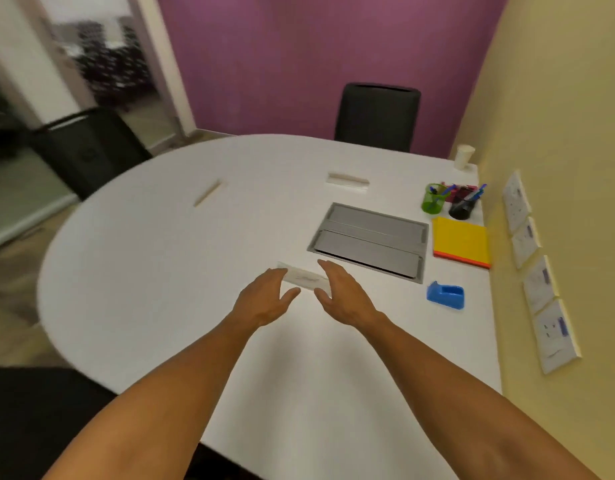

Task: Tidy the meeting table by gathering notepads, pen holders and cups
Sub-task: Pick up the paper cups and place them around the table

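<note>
**Two hands held apart above a pale slot in the worktop**

Two bare hands are stretched out over the white oval worktop point(160, 258), palms turned toward each other. The left hand point(264, 299) is kept loose, its fingers nearly straight and its thumb spread; nothing is grasped by it. The right hand point(344, 296) is likewise relaxed and unclenched, with nothing held. Between and just beyond the fingertips a pale rectangular slot point(304, 277) is seen in the worktop; whether it is touched by either hand cannot be told.

Two more such pale slots are counted farther off, one at the left point(207, 194) and one toward the far side point(347, 181). One grey metal hatch with two flaps point(370, 242) is set into the worktop past the right hand.

Along the right edge, by the yellow wall, the task's things are gathered. One white paper cup point(464, 156) is stood in the far corner. Two pen holders are placed side by side, a green translucent one point(433, 199) and a black one point(461, 206), both with pens in them. One stack of notepads, yellow on top with an orange edge below point(460, 242), is laid just nearer than the holders. One blue plastic tape dispenser point(445, 295) is set nearest, well apart from the right hand.

Two black chairs are seen, one at the far side point(377, 116) and one at the left point(87, 150).
</note>
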### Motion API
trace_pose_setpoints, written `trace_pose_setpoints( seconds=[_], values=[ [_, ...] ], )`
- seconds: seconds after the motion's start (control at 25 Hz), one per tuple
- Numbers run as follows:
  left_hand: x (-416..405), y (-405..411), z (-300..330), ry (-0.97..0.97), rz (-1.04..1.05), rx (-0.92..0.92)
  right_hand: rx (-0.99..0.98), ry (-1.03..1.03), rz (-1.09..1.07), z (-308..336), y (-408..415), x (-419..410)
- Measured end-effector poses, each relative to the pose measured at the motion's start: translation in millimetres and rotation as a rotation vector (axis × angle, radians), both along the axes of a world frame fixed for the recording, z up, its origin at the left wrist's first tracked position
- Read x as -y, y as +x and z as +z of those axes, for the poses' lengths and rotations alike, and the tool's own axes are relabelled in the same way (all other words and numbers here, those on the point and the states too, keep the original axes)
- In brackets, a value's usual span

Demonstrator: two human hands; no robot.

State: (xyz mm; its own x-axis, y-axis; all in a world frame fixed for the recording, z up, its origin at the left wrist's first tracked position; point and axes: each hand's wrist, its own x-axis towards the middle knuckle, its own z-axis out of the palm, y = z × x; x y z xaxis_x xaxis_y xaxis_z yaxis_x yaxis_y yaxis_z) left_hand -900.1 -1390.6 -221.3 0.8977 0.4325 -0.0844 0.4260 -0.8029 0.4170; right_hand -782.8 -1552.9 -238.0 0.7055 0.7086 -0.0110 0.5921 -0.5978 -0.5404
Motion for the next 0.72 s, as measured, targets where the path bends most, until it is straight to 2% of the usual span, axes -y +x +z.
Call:
trace_pose_setpoints(
  seconds=[0.08, 0.12, 0.28, 0.32, 0.48, 0.56, 0.6, 0.72],
  values=[
    [-21, -55, 27, 0.079, 0.11, -0.019, 0.029, 0.018, 0.147, 17, -34, -34],
    [-26, -56, 33, 0.075, 0.093, -0.039, 0.025, 0.042, 0.143, 20, -33, -37],
    [-72, -168, 75, 0.168, 0.316, -0.044, 0.051, 0.093, 0.395, 54, -112, -110],
    [-77, -171, 83, 0.176, 0.313, -0.044, 0.05, 0.119, 0.403, 58, -115, -118],
    [-118, -281, 126, 0.277, 0.536, 0.025, 0.038, 0.226, 0.651, 94, -226, -192],
    [-144, -339, 136, 0.293, 0.644, 0.077, 0.045, 0.277, 0.741, 109, -283, -232],
    [-147, -343, 137, 0.289, 0.641, 0.087, 0.039, 0.301, 0.726, 111, -286, -236],
    [-188, -427, 126, 0.294, 0.726, 0.107, -0.007, 0.326, 0.826, 120, -354, -291]
  ],
)
